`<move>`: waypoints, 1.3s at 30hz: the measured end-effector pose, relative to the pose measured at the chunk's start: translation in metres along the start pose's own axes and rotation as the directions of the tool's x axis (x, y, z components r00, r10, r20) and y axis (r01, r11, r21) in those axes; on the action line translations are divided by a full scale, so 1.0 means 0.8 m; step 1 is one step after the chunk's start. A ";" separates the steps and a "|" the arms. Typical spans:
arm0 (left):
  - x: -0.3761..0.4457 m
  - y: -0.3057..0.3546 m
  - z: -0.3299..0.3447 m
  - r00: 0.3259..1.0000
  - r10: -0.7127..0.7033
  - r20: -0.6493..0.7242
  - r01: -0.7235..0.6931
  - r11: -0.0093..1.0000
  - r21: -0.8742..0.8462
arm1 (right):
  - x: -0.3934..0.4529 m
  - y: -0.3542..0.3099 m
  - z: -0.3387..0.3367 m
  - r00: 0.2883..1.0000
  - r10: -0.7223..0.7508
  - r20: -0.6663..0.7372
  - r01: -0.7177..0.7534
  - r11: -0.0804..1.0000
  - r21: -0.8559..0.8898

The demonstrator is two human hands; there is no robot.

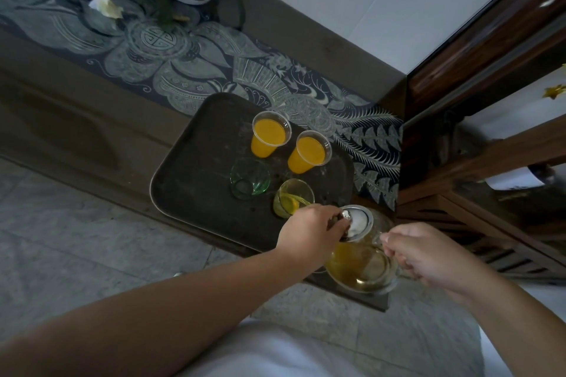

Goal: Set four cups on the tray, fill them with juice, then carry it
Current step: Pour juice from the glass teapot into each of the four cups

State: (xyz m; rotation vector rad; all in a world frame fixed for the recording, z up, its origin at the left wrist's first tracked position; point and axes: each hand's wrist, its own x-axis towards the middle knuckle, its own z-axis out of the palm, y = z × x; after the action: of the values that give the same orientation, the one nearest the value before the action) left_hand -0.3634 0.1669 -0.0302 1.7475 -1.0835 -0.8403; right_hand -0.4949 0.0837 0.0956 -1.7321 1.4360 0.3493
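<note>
- A dark tray (183, 174) is lying on a low wooden table (76, 119), which is wearing a patterned runner (171, 70).
- A green-tinted glass cup (249, 182) is standing empty on the tray, nearer its left side.
- Two clear cups are standing behind it, touching or nearly so: the left orange cup (269, 138) and the right orange cup (309, 151), both holding orange juice.
- A fourth cup (292, 200) is sitting at the tray's near edge, receiving a stream of yellow juice.
- The left hand (312, 231) is reaching over, its curled fingers pressing on the metal lid (360, 220).
- A glass pitcher (358, 263) is tilting toward the fourth cup, partly full.
- The right hand (428, 254) is gripping the pitcher's handle, fingers wrapped around it.
</note>
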 end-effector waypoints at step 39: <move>0.008 0.008 -0.004 0.997 -0.034 0.064 0.036 0.999 -0.024 | -0.003 -0.021 -0.014 0.999 0.032 0.006 -0.031 0.998 -0.047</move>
State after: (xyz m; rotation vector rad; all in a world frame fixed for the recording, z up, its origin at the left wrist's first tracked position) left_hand -0.3600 0.1610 -0.0238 1.7334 -1.0821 -0.9324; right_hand -0.4836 0.0767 0.1113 -1.7457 1.4619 0.4085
